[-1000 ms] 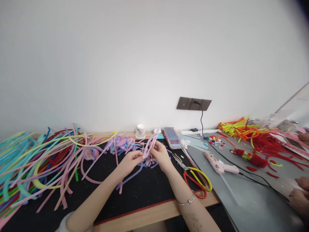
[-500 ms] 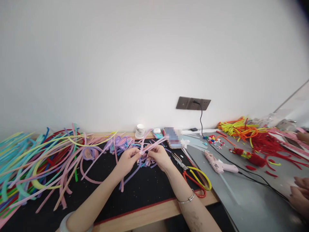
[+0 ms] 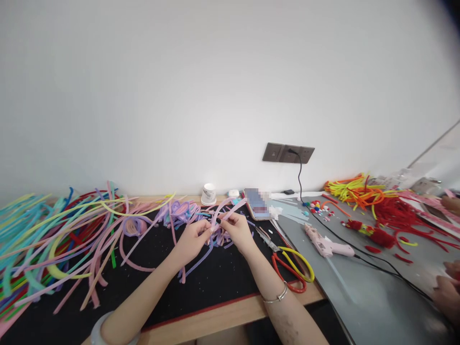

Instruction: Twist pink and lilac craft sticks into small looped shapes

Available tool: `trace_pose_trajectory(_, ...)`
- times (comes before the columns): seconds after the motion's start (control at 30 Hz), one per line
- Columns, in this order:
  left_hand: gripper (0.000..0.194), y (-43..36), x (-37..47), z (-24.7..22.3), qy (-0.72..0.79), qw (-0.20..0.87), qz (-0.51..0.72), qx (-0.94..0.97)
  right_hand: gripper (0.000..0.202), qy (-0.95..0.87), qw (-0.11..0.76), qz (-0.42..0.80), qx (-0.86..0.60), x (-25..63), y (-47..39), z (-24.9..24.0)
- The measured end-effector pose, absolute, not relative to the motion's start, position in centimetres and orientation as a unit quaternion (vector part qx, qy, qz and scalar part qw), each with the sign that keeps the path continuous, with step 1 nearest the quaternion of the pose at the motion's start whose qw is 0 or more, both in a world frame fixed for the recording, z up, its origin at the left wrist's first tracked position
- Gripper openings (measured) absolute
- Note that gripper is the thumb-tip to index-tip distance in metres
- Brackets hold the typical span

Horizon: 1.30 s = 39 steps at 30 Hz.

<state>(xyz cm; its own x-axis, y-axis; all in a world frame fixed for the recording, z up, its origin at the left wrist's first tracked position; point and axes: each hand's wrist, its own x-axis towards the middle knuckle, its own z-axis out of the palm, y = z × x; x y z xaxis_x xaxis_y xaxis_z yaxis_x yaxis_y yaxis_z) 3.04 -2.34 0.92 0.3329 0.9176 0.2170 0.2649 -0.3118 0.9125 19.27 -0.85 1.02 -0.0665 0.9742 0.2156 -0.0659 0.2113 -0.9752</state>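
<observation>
Pale pink and lilac pipe cleaners (image 3: pixel 235 207) rise from between my two hands above the black mat (image 3: pixel 212 297). My left hand (image 3: pixel 196 235) pinches them near their lower part, thumb against fingers. Close beside it, my right hand (image 3: pixel 235 231) grips the same strands, its fingertips almost meeting the left ones. A heap of short lilac and blue pipe cleaner pieces (image 3: pixel 220 239) lies behind and below the hands, partly hidden. Coiled purple and pink pipe cleaners (image 3: pixel 178 213) rest just left of them.
Long multicoloured pipe cleaners (image 3: pixel 61 244) cover the left side. Scissors (image 3: pixel 287 261) with red and yellow handles lie right of my right hand. Beyond are a phone (image 3: pixel 257 203), a paper cup (image 3: pixel 208 194), a corded pink glue gun (image 3: pixel 328 244) and red pipe cleaners (image 3: pixel 398 215). Another person's hand (image 3: pixel 447 292) shows far right.
The pipe cleaner strands between my hands have tilted, and a loop now shows above the fingers. My right hand has shifted slightly closer to the left one.
</observation>
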Motion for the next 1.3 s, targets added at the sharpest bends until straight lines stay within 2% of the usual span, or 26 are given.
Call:
trace_pose_trajectory(0.43, 0.030, -2.63, 3.49, 0.98, 0.379, 0.506, 0.394, 0.667, 0.015, -0.540, 0.593, 0.469, -0.371, 18.97, -1.10, 0.98)
trace_pose_trajectory(0.83, 0.026, -2.76, 3.25, 1.06, 0.411, 0.450, 0.406, 0.681, 0.024, -0.545, 0.510, 0.585, -0.316, 19.47, -1.10, 0.95)
trace_pose_trajectory(1.07, 0.029, -2.61, 3.47, 0.56, 0.391, 0.459, 0.396, 0.693, 0.022, -0.526, 0.560, 0.506, -0.393, 18.94, -1.26, 1.18)
trace_pose_trajectory(1.3, 0.029, -2.43, 3.51, 0.57, 0.380, 0.491, 0.418, 0.663, 0.028, -0.450, 0.606, 0.563, -0.337, 18.79, -1.09, 0.85)
